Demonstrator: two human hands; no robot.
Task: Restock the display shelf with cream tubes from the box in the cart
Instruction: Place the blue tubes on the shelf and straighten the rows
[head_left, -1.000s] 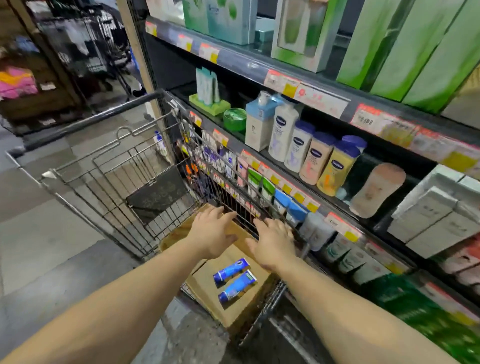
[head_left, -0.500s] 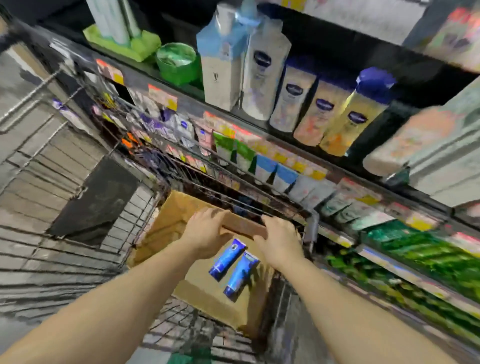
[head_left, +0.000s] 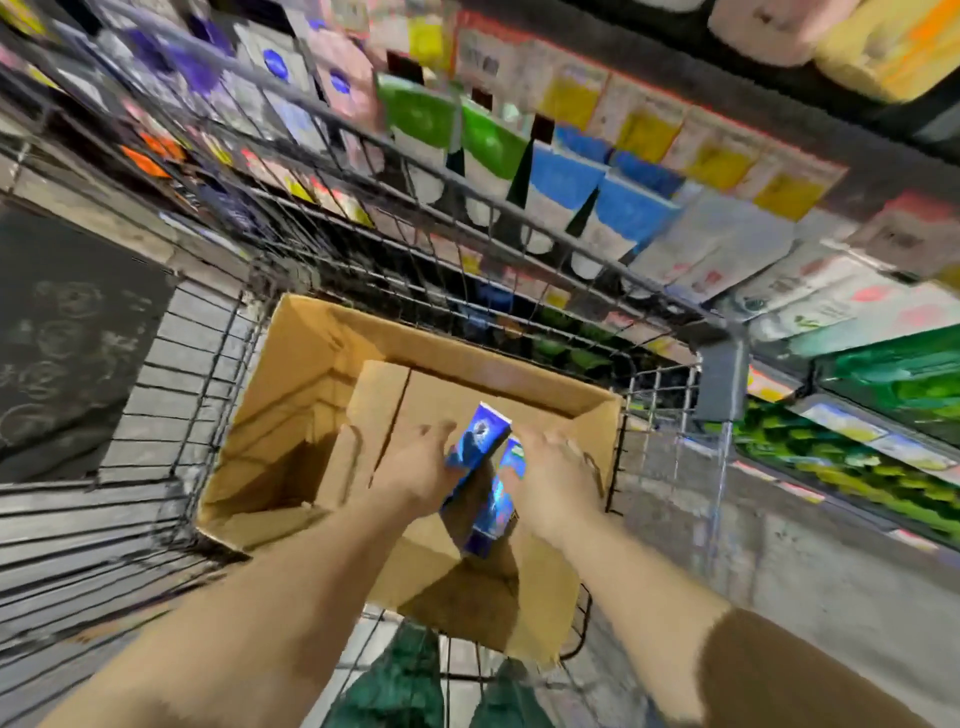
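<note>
Matt cardboard box (head_left: 311, 364), glossy tubes (head_left: 480, 441), metal-wire cart (head_left: 363, 208).

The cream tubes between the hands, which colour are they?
Blue, with lighter blurred markings. The cream tubes show best in the head view, over the box.

2 cream tubes (head_left: 480, 441), 1 box (head_left: 311, 374), 1 cart (head_left: 218, 332)

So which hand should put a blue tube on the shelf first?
Probably the right hand: it is on the side nearest the display shelf, beside the lower blue cream tube. The left hand touches the upper blue cream tube but is farther away. Blur hides both grips.
</note>
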